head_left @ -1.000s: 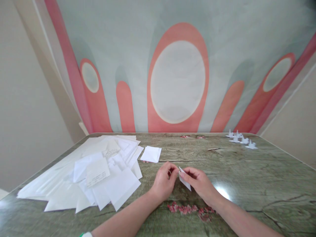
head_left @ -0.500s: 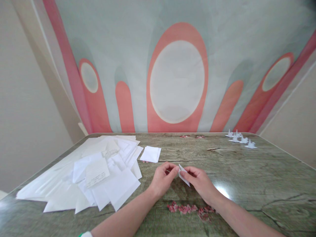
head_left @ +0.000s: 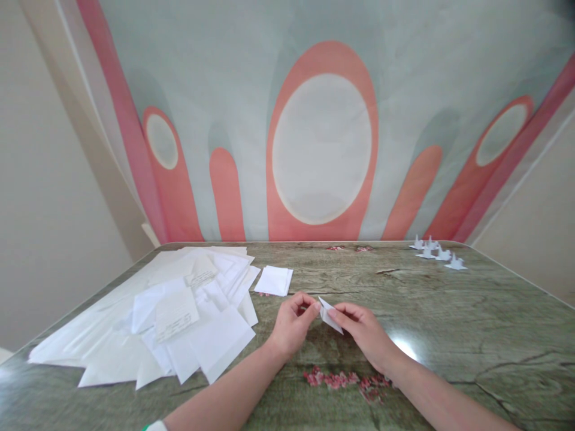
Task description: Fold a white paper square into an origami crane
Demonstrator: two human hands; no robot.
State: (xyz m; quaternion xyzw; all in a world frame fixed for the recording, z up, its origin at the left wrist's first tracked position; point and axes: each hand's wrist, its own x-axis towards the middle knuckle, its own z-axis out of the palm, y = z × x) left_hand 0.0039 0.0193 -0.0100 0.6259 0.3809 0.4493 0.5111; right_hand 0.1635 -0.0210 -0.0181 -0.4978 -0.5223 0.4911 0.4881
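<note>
A small folded piece of white paper (head_left: 331, 319) is held above the middle of the table, tilted, with a pointed upper corner. My right hand (head_left: 359, 326) pinches it from the right between thumb and fingers. At its left edge, the thumb and fingertips of my left hand (head_left: 294, 320) are closed on the paper. Beyond my left hand lies a stack of square white sheets (head_left: 275, 280). Several folded white paper cranes (head_left: 442, 254) stand at the far right of the table.
A wide, loose pile of white paper (head_left: 112, 326) covers the table's left side, with a sheet bearing handwriting (head_left: 176, 314) on top. The wood-patterned table (head_left: 494, 323) has printed pink flowers (head_left: 335, 379) near me. Behind it rises a wall with pink arches (head_left: 323, 57).
The folded paper has shifted slightly left and turned, so more of its face shows. My left fingers have drawn a little to the left with it.
</note>
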